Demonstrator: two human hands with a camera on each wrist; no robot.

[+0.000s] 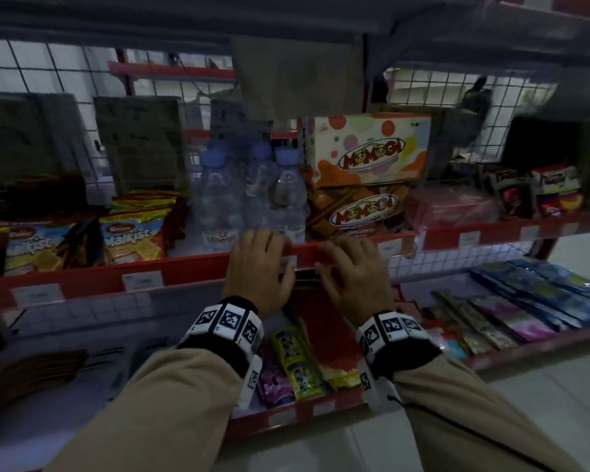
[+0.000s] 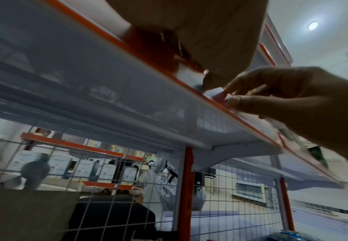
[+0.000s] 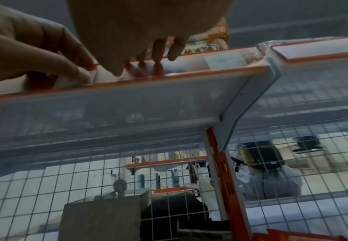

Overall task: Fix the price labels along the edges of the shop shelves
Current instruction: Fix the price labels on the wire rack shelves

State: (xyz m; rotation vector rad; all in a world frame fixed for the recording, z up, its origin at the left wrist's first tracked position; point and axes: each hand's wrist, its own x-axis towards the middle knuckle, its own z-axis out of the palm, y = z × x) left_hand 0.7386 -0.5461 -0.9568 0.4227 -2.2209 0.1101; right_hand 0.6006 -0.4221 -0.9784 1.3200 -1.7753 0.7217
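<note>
You're working both hands on the middle shelf's red front edge (image 1: 184,272), below the water bottles (image 1: 252,195). Left hand (image 1: 258,267) is bracing the strip, fingertips pinching the price label (image 1: 288,261); right hand (image 1: 351,270), fingers spread, is pressing alongside to seat it.

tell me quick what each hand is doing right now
Left hand: fingers curled over the red shelf edge strip, thumb on the small white price label.
Right hand: fingers straight, pressing the same strip.
</note>
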